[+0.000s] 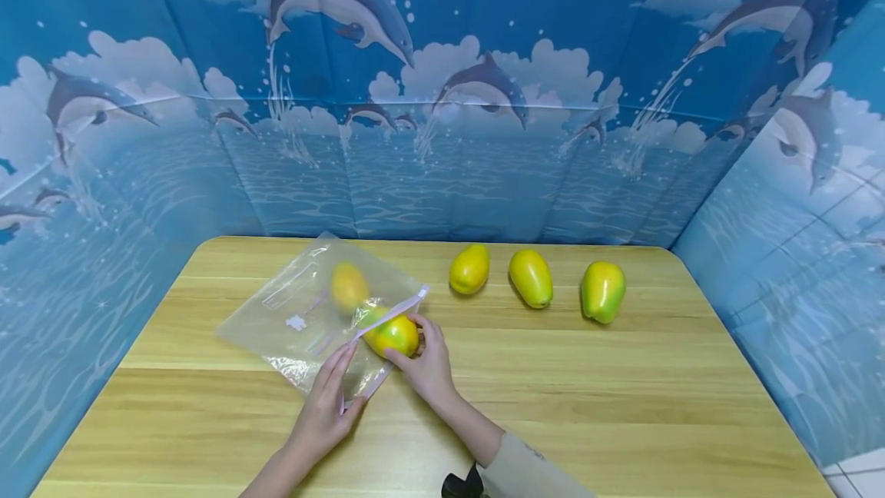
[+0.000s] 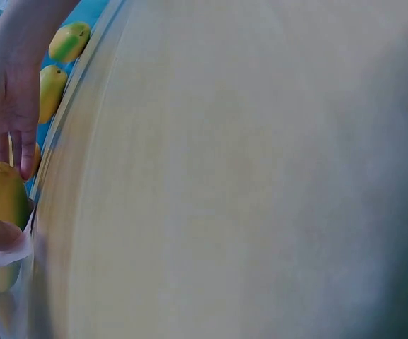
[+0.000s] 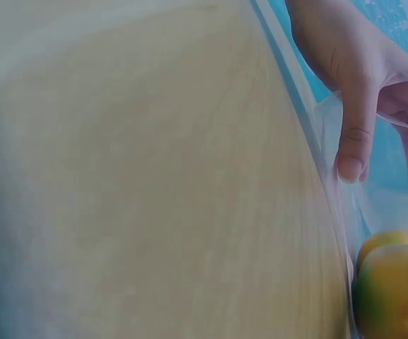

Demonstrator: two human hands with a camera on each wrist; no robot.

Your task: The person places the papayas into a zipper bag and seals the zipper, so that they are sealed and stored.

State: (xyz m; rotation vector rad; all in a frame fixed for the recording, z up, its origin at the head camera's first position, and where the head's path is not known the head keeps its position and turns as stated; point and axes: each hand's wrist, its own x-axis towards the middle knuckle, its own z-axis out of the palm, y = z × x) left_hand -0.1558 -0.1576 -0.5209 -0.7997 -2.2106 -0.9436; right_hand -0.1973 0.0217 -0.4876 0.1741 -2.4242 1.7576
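Observation:
A clear zip bag with a lilac zip strip lies on the left of the table, one mango inside it. My left hand holds the near rim of the bag's mouth, thumb on one side of the film and fingers on the other, as the right wrist view shows. With thumb and fingers, my right hand grips a yellow-green mango at the mouth. That mango is partly under the zip strip, its far end behind the film. In the left wrist view the held mango sits close to the left thumb.
Three more mangoes stand apart in a row at the back: one nearest the bag, one in the middle, one on the right. A dolphin-print curtain encloses the back and sides of the wooden table.

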